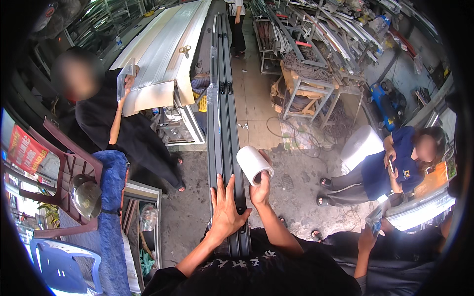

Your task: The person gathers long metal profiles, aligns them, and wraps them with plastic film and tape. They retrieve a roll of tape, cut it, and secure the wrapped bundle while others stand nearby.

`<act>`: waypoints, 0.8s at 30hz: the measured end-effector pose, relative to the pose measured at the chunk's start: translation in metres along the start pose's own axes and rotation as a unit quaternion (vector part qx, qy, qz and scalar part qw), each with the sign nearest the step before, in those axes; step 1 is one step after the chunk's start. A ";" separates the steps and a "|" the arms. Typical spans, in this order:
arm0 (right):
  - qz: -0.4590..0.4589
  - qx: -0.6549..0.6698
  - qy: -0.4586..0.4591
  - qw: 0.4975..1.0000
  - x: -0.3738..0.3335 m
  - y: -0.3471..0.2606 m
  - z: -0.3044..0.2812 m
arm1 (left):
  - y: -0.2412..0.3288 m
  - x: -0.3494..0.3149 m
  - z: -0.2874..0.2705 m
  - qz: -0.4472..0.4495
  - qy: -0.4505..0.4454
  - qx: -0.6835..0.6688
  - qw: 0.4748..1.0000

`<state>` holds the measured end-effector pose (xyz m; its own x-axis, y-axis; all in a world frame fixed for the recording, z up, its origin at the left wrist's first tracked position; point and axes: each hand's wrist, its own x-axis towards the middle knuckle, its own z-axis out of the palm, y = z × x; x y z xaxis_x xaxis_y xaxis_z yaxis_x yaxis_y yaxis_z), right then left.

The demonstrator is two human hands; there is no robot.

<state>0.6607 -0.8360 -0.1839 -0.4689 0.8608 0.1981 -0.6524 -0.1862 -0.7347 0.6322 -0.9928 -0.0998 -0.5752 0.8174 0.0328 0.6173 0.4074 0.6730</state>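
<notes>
Long dark metal profiles (221,130) lie side by side and run straight away from my body. My left hand (227,209) rests on their near end, fingers spread flat and thumb out to the right. In my right hand (261,190) is a thick roll of white wrapping film (250,162), held just right of the profiles. My thumb is at the open end of its core, and the other fingers are mostly hidden behind the roll. Clear film (212,98) covers part of the left side of the profiles farther along.
A sheet-covered bench (163,49) stands far left, with a person in black beside it. Metal lengths fill racks (316,34) at the far right. A person in blue stands right, near a big white roll (363,147). Chairs (66,266) are at the left.
</notes>
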 end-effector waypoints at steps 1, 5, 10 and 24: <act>-0.003 0.007 0.000 1.000 0.001 0.000 0.001 | 0.000 0.000 0.000 0.002 -0.001 -0.004 1.000; -0.012 0.022 -0.018 1.000 0.001 0.005 0.005 | 0.001 0.002 0.001 0.002 -0.004 -0.015 1.000; -0.013 0.067 0.007 0.998 -0.006 0.017 -0.001 | -0.003 0.000 -0.003 0.005 0.027 -0.037 0.999; -0.002 0.025 0.076 0.997 -0.005 0.018 -0.007 | -0.063 -0.051 -0.007 -0.261 -0.058 -0.443 0.856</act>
<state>0.6558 -0.8404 -0.2030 -0.3735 0.9225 0.0976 -0.6847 -0.2032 -0.6999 0.6193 -1.0625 -0.1387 -0.5600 0.6743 -0.4814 -0.3852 0.3025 0.8718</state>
